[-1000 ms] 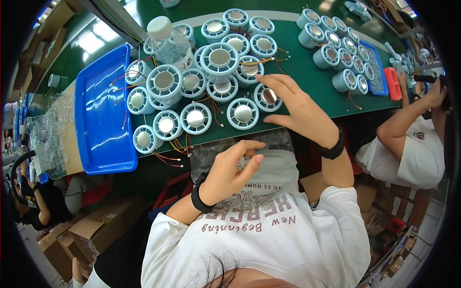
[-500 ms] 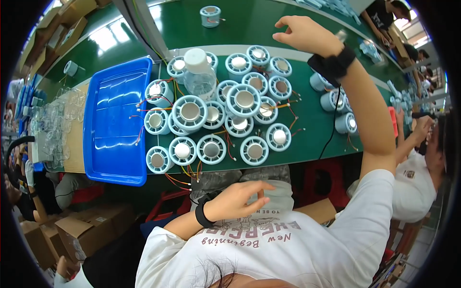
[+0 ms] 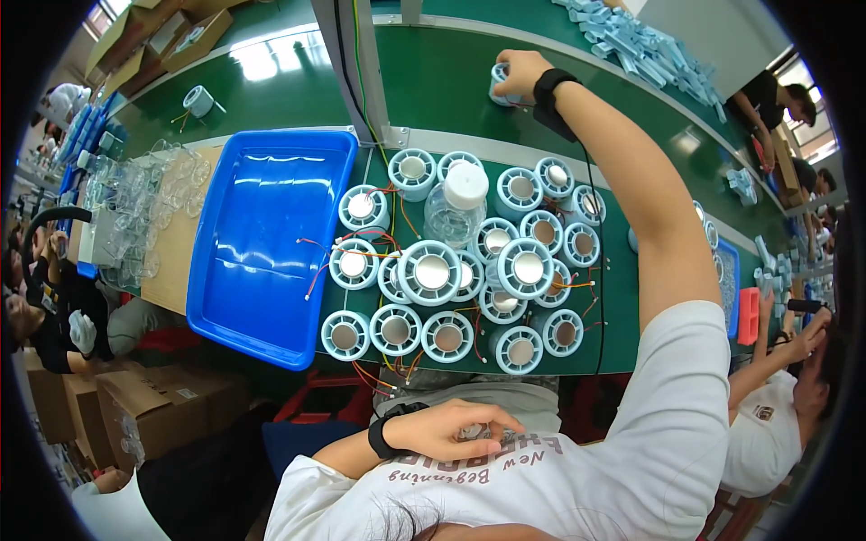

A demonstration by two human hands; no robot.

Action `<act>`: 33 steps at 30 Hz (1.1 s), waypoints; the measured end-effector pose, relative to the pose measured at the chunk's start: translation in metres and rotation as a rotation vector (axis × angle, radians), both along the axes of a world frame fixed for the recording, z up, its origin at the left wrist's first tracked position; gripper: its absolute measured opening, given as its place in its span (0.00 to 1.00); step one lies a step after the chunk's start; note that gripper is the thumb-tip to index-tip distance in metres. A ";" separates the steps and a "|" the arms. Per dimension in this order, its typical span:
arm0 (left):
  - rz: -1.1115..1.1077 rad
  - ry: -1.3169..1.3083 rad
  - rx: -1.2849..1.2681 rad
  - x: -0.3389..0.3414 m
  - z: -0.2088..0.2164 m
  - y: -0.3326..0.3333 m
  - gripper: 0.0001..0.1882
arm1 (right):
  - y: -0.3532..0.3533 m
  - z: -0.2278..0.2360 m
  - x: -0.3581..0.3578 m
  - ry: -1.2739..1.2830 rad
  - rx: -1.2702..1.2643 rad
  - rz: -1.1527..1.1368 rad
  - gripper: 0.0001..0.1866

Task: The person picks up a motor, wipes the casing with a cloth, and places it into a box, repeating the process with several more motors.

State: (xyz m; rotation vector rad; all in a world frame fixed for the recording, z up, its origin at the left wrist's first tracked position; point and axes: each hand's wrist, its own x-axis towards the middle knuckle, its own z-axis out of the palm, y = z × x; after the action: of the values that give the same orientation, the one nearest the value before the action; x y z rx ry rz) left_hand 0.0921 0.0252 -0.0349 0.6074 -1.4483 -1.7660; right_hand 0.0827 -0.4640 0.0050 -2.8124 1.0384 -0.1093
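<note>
right arm [image 3: 645, 189] stretched far forward, right hand [image 3: 523, 76] curled, left arm [image 3: 345, 456] bent, left hand [image 3: 451, 431] loosely curved

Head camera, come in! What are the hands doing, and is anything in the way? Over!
Right hand at far pale-blue part, grip unclear. Left hand empty, by the shirt. Clear bottle among the clustered parts, away from both hands.

This looks like a factory assembly floor; a long green worktop [image 3: 433, 99] bears many pale-blue round plastic cylinders [image 3: 431, 272]; brown cardboard boxes [image 3: 176, 397] and a white-shirted co-worker [image 3: 762, 451] flank it.
</note>
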 end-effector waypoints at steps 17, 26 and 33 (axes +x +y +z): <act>-0.018 0.656 0.709 -0.032 0.062 -0.021 0.34 | 0.317 0.143 -0.214 -0.196 0.588 0.364 0.38; -0.003 0.650 0.732 -0.053 0.051 -0.016 0.30 | 0.359 0.111 -0.258 -0.469 0.733 0.085 0.41; 0.414 0.144 0.155 -0.068 0.042 -0.014 0.38 | 0.375 0.108 -0.265 -0.299 0.588 0.017 0.43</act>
State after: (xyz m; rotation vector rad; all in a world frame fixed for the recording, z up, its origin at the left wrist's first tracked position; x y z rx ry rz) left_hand 0.0240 0.0116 0.0073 0.7815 -1.0080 -1.5626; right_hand -0.1826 -0.0892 0.1125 -2.1926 0.8116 -0.1822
